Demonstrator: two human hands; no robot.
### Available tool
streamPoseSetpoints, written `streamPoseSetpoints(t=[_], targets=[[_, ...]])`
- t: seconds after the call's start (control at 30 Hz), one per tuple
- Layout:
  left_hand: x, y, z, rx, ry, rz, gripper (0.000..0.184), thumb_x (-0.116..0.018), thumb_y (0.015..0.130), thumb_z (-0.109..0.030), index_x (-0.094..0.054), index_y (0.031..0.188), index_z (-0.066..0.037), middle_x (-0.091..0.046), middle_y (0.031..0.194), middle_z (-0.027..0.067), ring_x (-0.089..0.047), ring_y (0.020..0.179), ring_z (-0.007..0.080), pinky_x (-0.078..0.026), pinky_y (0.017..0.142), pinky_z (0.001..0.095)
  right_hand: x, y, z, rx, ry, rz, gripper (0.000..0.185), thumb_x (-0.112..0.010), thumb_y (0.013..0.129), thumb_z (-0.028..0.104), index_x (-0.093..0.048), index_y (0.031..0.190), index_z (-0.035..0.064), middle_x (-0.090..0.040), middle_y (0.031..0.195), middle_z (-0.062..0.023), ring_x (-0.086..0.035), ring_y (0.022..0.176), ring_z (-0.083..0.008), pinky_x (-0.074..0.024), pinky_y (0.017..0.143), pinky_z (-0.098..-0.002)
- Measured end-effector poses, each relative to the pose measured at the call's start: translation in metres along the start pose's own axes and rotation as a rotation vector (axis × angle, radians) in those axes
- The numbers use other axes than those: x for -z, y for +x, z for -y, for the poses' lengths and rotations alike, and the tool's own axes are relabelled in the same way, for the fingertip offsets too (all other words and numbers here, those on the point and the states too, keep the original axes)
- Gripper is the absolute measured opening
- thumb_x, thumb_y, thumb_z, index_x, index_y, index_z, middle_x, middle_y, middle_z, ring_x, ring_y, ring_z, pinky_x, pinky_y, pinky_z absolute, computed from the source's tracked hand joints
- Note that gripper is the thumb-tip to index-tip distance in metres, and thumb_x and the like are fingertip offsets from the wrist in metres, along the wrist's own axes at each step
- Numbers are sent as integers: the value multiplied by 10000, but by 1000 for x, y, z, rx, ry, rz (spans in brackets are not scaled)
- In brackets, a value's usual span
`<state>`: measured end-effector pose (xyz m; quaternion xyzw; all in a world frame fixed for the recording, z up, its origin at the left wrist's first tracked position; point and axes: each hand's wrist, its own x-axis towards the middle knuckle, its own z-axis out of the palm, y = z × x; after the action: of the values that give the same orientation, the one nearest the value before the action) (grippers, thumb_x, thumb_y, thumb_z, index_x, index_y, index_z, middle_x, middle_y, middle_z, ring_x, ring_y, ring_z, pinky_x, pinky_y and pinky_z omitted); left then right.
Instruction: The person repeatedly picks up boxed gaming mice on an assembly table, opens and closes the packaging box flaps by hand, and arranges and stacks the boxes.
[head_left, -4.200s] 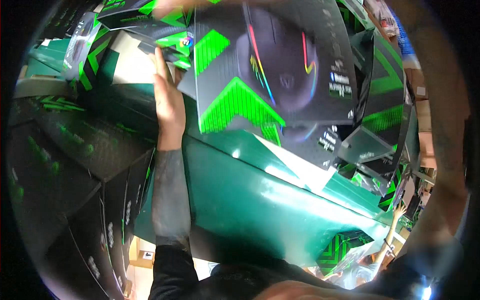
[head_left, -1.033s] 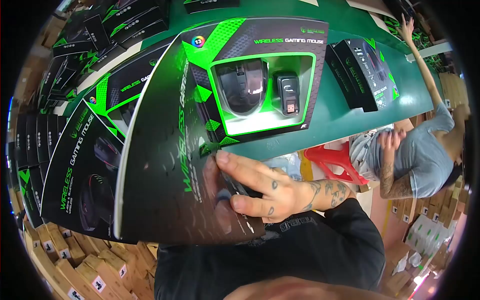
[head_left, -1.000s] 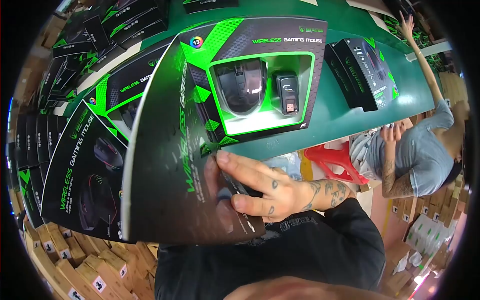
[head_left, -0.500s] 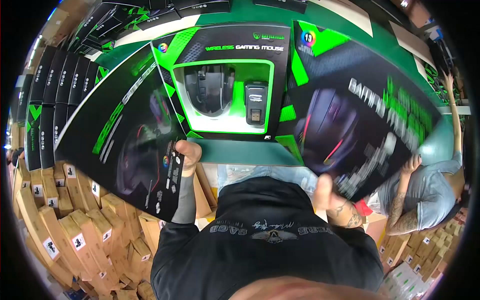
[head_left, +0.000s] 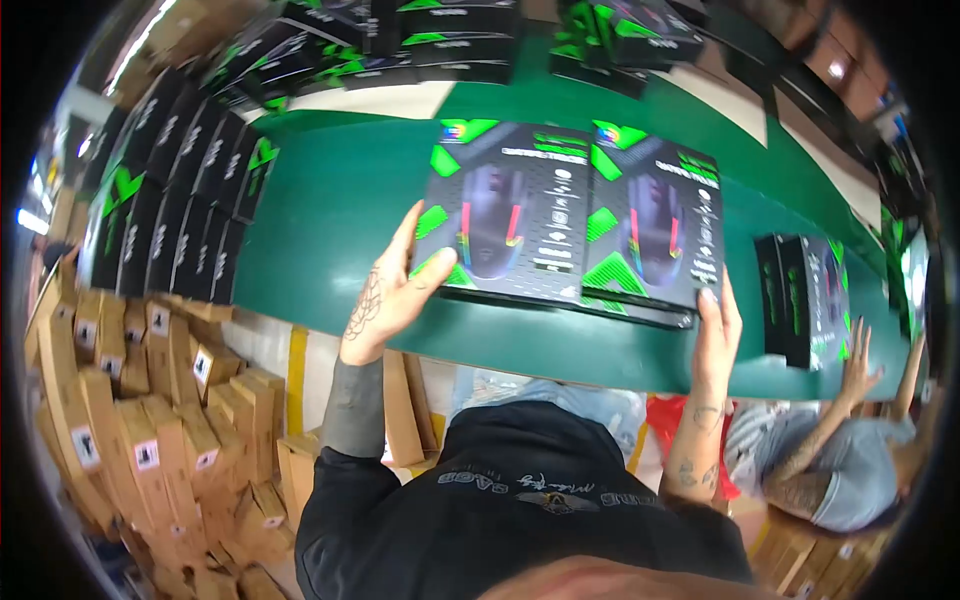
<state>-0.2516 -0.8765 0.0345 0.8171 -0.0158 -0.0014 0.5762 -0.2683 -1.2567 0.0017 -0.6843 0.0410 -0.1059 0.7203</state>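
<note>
Two black and green gaming mouse boxes lie side by side on the green table (head_left: 330, 230), the left box (head_left: 505, 215) touching the right box (head_left: 655, 220). Under them the edges of more boxes show. My left hand (head_left: 395, 290) grips the left box at its lower left side, thumb on the front face and fingers along the side. At the lower right corner of the right box, my right hand (head_left: 718, 325) holds it with thumb and fingers around the edge.
Stacked black boxes (head_left: 170, 190) stand at the left. More boxes (head_left: 460, 40) lie along the back. Two upright boxes (head_left: 805, 300) are at the right, beside a co-worker's hand (head_left: 860, 370). Brown cartons (head_left: 150, 450) cover the floor at lower left.
The boxes moved away from the camera, down onto the table, and now lie together with their printed mouse pictures facing up. Both hands moved outward to the sides. The co-worker's hand is near the right boxes.
</note>
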Motion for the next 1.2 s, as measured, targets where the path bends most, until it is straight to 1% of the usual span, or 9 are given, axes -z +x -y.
streamPoseSetpoints(t=[0.03,0.2,0.37,0.6,0.73,0.8,0.87,0.93,1.2], targets=[[7,-2,-31,242,-66,61,823,-678,890,-354,-241,1487,7,-447,1357,237,-536,1127,217,-486,893,324,2,0,-5,5,3,-34,541,-555,938,82,-371,1425,-62,-509,1365,-136,-491,1217,-176,-351,1052,-296],[29,-3,6,259,-378,7,725,-619,925,-352,-256,1482,-63,-579,1151,141,-604,793,147,-523,566,266,4,4,-21,111,-162,-87,504,-480,967,147,-381,1425,-40,-486,1368,-131,-482,1218,-185,-334,1060,-313],[84,-27,7,29,-687,-366,529,-486,978,-302,-317,1449,-130,-569,1217,73,-640,847,159,-521,486,282,0,4,-29,170,-160,-109,507,-423,953,147,-383,1424,-36,-416,1442,-161,-410,1302,-240,-262,1111,-356],[224,-6,-130,-429,-233,-904,727,-502,979,-342,-67,1533,-164,-473,1321,115,-602,898,209,-541,606,340,4,9,-33,237,-188,-77,505,-427,970,197,-387,1417,-36,-431,1421,-168,-419,1288,-247,-281,1096,-367],[307,31,-161,-378,112,-1001,697,-515,951,-491,-281,1479,-100,-291,1491,169,-409,1289,320,-525,841,494,0,6,-28,225,-184,-88,507,-439,971,205,-390,1414,-36,-437,1414,-168,-430,1274,-243,-293,1087,-363],[336,43,-150,-33,1436,-1349,767,-545,878,-615,-423,1405,-71,-262,1514,203,-376,1321,391,-461,943,519,1,5,-29,219,-183,-93,508,-445,971,208,-391,1414,-35,-440,1411,-166,-434,1270,-242,-297,1084,-362],[356,55,-144,-310,1875,-1085,840,-549,776,-743,-577,1291,-80,-419,1442,196,-411,1307,386,-383,1052,457,2,6,-32,221,-171,-94,508,-449,971,209,-391,1414,-34,-443,1408,-163,-436,1267,-241,-300,1082,-362],[360,73,-134,-117,1587,-834,839,-538,769,-759,-606,1262,-83,-556,1316,196,-498,1249,341,-419,1020,436,4,6,-33,231,-177,-85,518,-457,974,230,-387,1419,-26,-454,1392,-150,-444,1251,-229,-303,1077,-347],[404,114,-113,37,1588,-977,864,-514,772,-773,-579,1274,-73,-608,1204,231,-578,1157,342,-456,975,428,5,6,-35,238,-186,-60,556,-508,971,281,-383,1430,-6,-479,1366,-136,-472,1212,-206,-335,1047,-332]])
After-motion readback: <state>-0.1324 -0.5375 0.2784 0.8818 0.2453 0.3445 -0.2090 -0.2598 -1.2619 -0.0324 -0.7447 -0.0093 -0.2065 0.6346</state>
